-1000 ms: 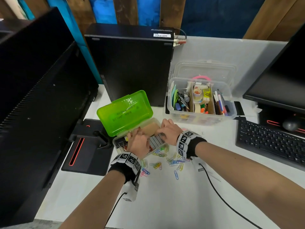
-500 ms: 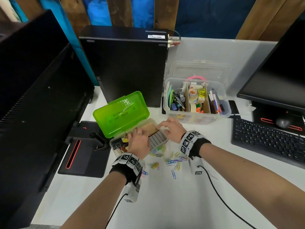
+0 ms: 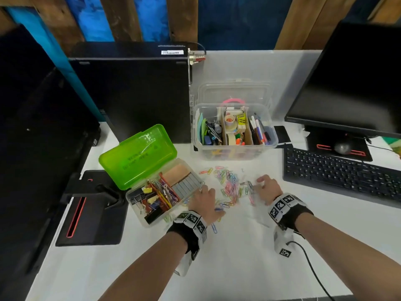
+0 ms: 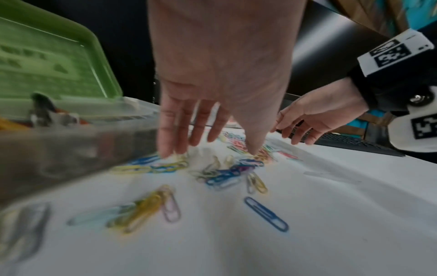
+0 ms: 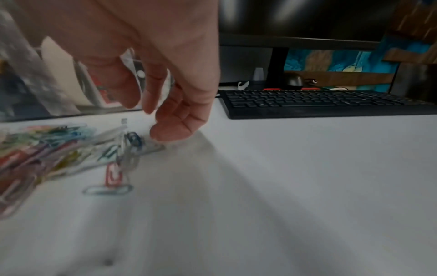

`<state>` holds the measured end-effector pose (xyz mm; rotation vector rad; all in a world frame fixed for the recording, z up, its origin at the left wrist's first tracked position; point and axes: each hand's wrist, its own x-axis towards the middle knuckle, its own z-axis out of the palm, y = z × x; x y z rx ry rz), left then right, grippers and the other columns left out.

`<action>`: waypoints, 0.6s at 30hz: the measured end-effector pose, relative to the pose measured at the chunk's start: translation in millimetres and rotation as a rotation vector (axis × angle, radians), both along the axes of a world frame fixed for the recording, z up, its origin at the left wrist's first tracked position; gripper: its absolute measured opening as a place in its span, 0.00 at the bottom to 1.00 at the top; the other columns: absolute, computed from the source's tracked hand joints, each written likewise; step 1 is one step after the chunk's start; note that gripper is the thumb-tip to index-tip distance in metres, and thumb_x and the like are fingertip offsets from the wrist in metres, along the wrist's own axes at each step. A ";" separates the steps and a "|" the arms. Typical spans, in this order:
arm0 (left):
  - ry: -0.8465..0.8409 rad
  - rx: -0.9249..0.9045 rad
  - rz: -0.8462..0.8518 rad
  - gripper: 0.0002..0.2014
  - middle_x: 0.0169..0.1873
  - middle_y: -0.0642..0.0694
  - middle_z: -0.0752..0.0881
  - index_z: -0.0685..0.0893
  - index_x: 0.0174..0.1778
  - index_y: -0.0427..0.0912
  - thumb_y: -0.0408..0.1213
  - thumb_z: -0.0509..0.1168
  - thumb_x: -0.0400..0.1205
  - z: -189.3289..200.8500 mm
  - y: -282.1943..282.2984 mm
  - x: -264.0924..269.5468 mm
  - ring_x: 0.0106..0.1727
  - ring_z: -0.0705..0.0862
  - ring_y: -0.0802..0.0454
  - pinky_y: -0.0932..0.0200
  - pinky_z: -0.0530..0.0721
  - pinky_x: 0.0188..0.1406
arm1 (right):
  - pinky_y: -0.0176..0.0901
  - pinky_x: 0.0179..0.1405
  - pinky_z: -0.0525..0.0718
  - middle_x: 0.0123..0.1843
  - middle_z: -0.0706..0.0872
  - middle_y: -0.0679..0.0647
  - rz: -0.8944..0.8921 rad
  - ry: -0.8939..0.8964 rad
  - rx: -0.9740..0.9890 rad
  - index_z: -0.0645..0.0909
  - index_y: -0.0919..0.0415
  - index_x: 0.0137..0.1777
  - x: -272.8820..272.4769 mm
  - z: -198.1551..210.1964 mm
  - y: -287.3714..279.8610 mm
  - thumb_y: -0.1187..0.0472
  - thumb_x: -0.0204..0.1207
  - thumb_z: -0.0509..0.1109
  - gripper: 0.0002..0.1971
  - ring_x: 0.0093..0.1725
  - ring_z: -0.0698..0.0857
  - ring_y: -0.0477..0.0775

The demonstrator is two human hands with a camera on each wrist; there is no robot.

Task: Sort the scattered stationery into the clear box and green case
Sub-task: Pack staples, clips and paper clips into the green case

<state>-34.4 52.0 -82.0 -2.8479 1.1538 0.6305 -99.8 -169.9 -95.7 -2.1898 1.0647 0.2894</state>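
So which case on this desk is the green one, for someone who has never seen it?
Start at the black computer tower; the green case sits on the white desk in front of it. Unlike the neighbouring clear box, it has a lime-green lid, propped open.

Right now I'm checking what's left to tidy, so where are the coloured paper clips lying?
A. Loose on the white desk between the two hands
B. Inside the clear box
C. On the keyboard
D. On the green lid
A: the paper clips lie scattered on the white desk, in front of the green case and clear box, between the left hand and the right hand.
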 end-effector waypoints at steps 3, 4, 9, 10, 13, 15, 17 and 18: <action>0.157 -0.033 0.142 0.40 0.69 0.37 0.66 0.62 0.71 0.40 0.59 0.70 0.73 -9.5 -0.7 -1.5 0.69 0.71 0.35 0.46 0.78 0.57 | 0.51 0.53 0.83 0.60 0.71 0.60 0.008 0.053 0.027 0.69 0.58 0.64 -4.4 -4.9 17.0 0.53 0.70 0.74 0.26 0.52 0.80 0.62; 0.183 -0.040 0.166 0.39 0.67 0.37 0.66 0.61 0.70 0.40 0.57 0.71 0.72 -12.9 -2.5 -1.6 0.68 0.73 0.35 0.45 0.80 0.55 | 0.49 0.54 0.83 0.60 0.71 0.60 0.023 0.048 0.033 0.69 0.59 0.65 -3.0 -6.0 22.7 0.53 0.69 0.75 0.27 0.52 0.80 0.61; 0.212 -0.112 0.179 0.28 0.64 0.36 0.69 0.65 0.67 0.38 0.45 0.70 0.77 -22.4 -11.8 -0.3 0.61 0.78 0.37 0.44 0.83 0.56 | 0.53 0.50 0.86 0.57 0.80 0.64 0.124 -0.026 0.156 0.70 0.54 0.57 10.9 -9.5 36.7 0.64 0.70 0.73 0.19 0.50 0.85 0.63; 0.210 -0.129 0.165 0.25 0.63 0.37 0.70 0.66 0.66 0.37 0.43 0.68 0.79 -22.6 -12.6 0.6 0.60 0.78 0.38 0.45 0.83 0.56 | 0.51 0.49 0.86 0.55 0.82 0.63 0.141 -0.046 0.164 0.71 0.53 0.56 12.1 -6.3 36.0 0.67 0.72 0.70 0.16 0.49 0.85 0.62; 0.193 -0.179 0.133 0.18 0.62 0.38 0.72 0.69 0.64 0.38 0.39 0.65 0.81 -21.6 -12.4 2.8 0.58 0.80 0.40 0.47 0.83 0.55 | 0.47 0.47 0.84 0.45 0.81 0.51 0.136 -0.145 0.174 0.77 0.54 0.53 3.8 2.9 25.7 0.74 0.76 0.59 0.14 0.46 0.83 0.58; 0.137 -0.237 0.117 0.16 0.62 0.40 0.72 0.70 0.65 0.40 0.39 0.63 0.83 -19.8 -11.4 2.4 0.59 0.80 0.41 0.49 0.83 0.55 | 0.41 0.47 0.78 0.41 0.78 0.46 0.178 -0.156 0.115 0.79 0.52 0.46 -8.9 9.3 14.7 0.74 0.76 0.59 0.14 0.47 0.81 0.55; 0.080 -0.303 0.066 0.16 0.60 0.41 0.73 0.71 0.66 0.41 0.41 0.61 0.84 -19.2 -13.8 -0.5 0.59 0.80 0.43 0.51 0.83 0.54 | 0.37 0.47 0.73 0.44 0.79 0.48 0.323 -0.047 0.074 0.78 0.50 0.43 -25.8 18.2 8.0 0.69 0.74 0.69 0.11 0.47 0.79 0.52; 0.069 -0.319 0.033 0.16 0.60 0.42 0.74 0.72 0.66 0.41 0.43 0.60 0.84 -18.8 -17.1 -3.0 0.59 0.79 0.44 0.51 0.83 0.53 | 0.37 0.47 0.73 0.46 0.78 0.49 0.420 0.041 0.065 0.77 0.51 0.44 -35.6 21.9 6.4 0.65 0.72 0.74 0.09 0.47 0.78 0.51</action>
